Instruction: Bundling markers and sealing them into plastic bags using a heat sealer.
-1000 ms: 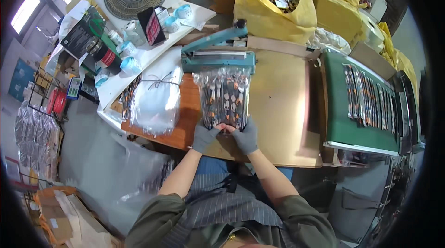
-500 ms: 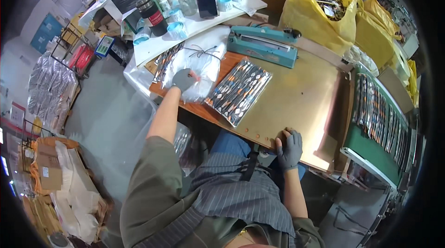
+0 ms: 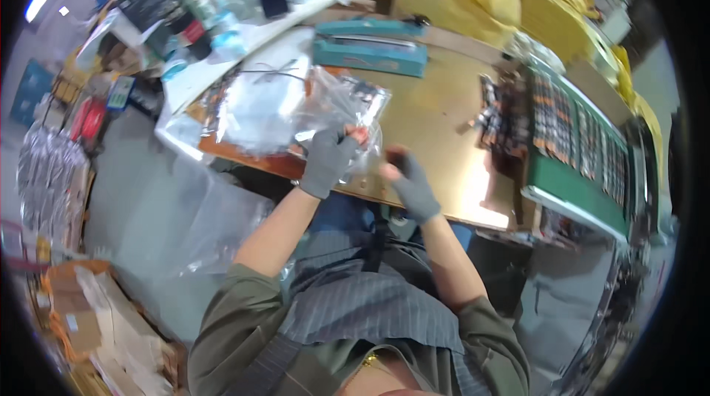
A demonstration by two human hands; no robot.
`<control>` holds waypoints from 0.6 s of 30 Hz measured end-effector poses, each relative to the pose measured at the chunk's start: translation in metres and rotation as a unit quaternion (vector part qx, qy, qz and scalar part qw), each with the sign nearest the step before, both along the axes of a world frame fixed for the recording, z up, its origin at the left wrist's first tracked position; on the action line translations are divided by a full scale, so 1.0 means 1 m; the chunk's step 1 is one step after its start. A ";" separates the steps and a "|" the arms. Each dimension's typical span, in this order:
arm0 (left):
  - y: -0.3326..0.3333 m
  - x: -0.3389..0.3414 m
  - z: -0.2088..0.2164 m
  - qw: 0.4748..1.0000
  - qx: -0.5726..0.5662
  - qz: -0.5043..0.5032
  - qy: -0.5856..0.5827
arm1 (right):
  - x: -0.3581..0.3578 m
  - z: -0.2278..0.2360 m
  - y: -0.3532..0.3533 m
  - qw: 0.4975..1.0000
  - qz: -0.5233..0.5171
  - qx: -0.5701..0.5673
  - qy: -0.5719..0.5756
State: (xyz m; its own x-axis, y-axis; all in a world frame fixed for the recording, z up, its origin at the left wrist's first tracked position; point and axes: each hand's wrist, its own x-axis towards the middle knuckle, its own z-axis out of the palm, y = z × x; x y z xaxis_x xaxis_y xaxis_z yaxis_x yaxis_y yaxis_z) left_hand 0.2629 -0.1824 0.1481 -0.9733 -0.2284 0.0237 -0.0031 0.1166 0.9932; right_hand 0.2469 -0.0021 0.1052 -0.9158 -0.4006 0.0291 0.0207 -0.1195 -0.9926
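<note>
My left hand (image 3: pixel 330 159), in a grey fingerless glove, pinches a thin clear plastic bag (image 3: pixel 319 104) over the table's near edge. Beneath and behind this bag lies a packed pouch of dark patterned pieces (image 3: pixel 374 94), partly covered. To its right, my right hand (image 3: pixel 416 187), gloved alike, is raised over the table's front edge with thumb and fingers apart. It holds nothing that I can see, though motion blurs the fingertips. A stack of clear bags (image 3: pixel 259 107) lies left of my left hand, with a dark tie across its far end.
A teal bar sealer (image 3: pixel 370 54) stands at the back of the brass-coloured tabletop (image 3: pixel 451 119). Dark strips (image 3: pixel 505 115) lie at its right, beside a green conveyor (image 3: pixel 569 174) carrying rows of strips. Yellow sacks (image 3: pixel 458 8) stand behind; a cluttered white shelf (image 3: pixel 244 45) is back left.
My left hand has moved right from the bag stack with a clear bag. The right hand has lifted and moved left. Dark strips now lie on the table by the conveyor. The view has shifted.
</note>
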 end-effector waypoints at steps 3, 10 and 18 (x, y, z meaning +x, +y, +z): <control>0.011 0.000 -0.031 0.838 -0.420 0.131 0.323 | -0.021 0.027 -0.014 0.996 0.045 0.071 -0.040; 0.053 0.041 0.041 0.827 0.483 -0.273 -0.088 | -0.046 -0.014 0.063 0.988 0.040 0.144 0.030; 0.037 0.000 0.037 0.899 0.398 -0.104 0.148 | -0.074 -0.004 0.127 0.929 -0.185 0.290 0.137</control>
State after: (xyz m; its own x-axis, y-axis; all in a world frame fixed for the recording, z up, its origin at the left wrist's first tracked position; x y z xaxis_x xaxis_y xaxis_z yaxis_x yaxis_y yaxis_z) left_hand 0.2626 -0.1450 0.1853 -0.9748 -0.1021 0.1983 0.2152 -0.6640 0.7161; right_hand 0.1728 0.1252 0.1009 -0.9841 -0.0801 0.1588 -0.1776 0.4876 -0.8548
